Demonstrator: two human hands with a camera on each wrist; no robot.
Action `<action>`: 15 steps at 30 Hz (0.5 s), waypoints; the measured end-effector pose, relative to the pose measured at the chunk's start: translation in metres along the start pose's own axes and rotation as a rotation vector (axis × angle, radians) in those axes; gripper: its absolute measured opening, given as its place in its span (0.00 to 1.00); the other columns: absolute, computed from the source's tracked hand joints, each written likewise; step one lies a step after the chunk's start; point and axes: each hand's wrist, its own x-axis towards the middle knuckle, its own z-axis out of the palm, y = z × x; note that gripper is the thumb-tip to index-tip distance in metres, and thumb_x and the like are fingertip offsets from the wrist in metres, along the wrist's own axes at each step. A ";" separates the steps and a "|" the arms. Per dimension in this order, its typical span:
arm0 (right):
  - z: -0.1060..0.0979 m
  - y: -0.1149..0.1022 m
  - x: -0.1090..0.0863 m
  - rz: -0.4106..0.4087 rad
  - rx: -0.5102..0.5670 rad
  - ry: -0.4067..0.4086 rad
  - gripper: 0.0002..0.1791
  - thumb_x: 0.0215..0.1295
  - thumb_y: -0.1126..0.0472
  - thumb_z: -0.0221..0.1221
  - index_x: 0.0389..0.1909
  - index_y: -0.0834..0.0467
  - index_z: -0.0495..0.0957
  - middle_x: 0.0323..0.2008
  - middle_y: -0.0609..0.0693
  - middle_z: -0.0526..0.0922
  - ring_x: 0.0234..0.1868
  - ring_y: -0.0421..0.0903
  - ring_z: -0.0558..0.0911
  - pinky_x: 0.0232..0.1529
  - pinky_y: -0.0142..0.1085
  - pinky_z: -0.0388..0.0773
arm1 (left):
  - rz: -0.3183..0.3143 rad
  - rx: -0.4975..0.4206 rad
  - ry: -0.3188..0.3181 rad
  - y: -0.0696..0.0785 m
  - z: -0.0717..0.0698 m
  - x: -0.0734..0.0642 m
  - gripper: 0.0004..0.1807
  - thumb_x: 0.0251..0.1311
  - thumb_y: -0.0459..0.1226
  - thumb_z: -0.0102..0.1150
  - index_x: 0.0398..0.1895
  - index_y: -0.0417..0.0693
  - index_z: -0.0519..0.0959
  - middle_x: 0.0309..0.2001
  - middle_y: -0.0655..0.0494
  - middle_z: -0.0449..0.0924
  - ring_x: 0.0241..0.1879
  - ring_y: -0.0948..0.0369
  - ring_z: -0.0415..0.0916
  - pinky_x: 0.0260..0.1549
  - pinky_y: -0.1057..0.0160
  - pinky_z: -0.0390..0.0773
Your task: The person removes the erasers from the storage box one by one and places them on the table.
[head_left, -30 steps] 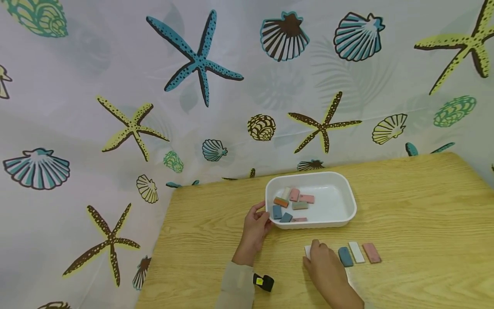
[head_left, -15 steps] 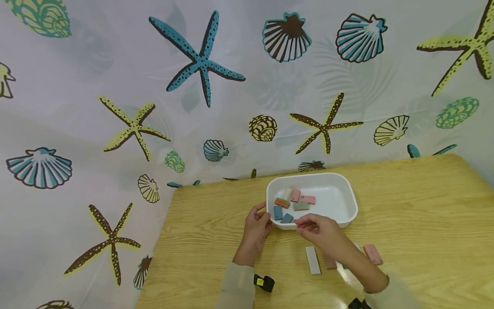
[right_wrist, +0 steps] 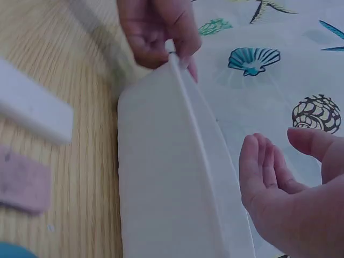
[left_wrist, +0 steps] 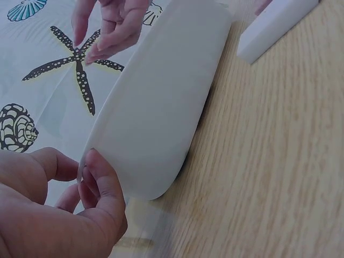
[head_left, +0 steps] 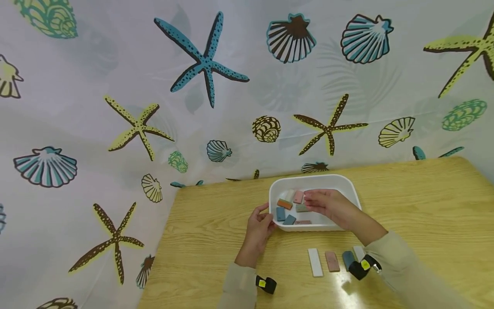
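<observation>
The left hand (head_left: 257, 227) pinches the left rim of a white tray (head_left: 305, 229), thumb outside and fingers at its edge, as the left wrist view shows close up. Over the tray hovers the right hand (head_left: 333, 208); in the right wrist view its thumb and fingers (right_wrist: 263, 166) stand apart with nothing between them. Several erasers lie in the tray's left half, among them an orange one (head_left: 284, 204), a blue one (head_left: 280, 213) and a pink one (head_left: 298, 197). The right hand hides part of the tray's floor.
In front of the tray, a white eraser (head_left: 315, 262), a pink eraser (head_left: 332, 261) and a blue eraser (head_left: 348, 259) lie in a row on the wooden table (head_left: 208, 240). Another white eraser (head_left: 359, 252) is partly behind the right wrist's black strap (head_left: 359, 269). A patterned curtain (head_left: 231, 107) hangs behind.
The right hand has risen from the row of erasers on the table, passed the tray's front rim, and moved above the tray's middle. The left hand keeps its hold on the rim.
</observation>
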 end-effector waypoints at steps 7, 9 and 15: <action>0.001 0.005 0.014 -0.197 -0.830 0.129 0.16 0.62 0.62 0.57 0.46 0.70 0.76 0.39 0.59 0.80 0.40 0.50 0.79 0.40 0.42 0.76 | 0.000 0.002 0.009 -0.001 0.001 0.002 0.22 0.62 0.29 0.50 0.61 0.45 0.69 0.43 0.42 0.70 0.35 0.57 0.73 0.34 0.65 0.77; 0.004 0.006 0.016 -0.233 -0.977 0.128 0.13 0.59 0.66 0.58 0.43 0.69 0.77 0.38 0.60 0.80 0.39 0.52 0.78 0.40 0.45 0.76 | 0.001 0.006 0.014 0.000 0.002 0.002 0.22 0.62 0.28 0.50 0.60 0.45 0.69 0.42 0.43 0.70 0.34 0.58 0.73 0.34 0.65 0.77; 0.012 0.013 0.023 -0.345 -1.289 0.065 0.13 0.51 0.71 0.63 0.40 0.67 0.79 0.34 0.57 0.78 0.38 0.52 0.77 0.40 0.44 0.75 | 0.001 0.002 0.011 0.000 0.001 0.001 0.22 0.62 0.28 0.50 0.60 0.45 0.69 0.42 0.42 0.70 0.34 0.58 0.74 0.34 0.64 0.77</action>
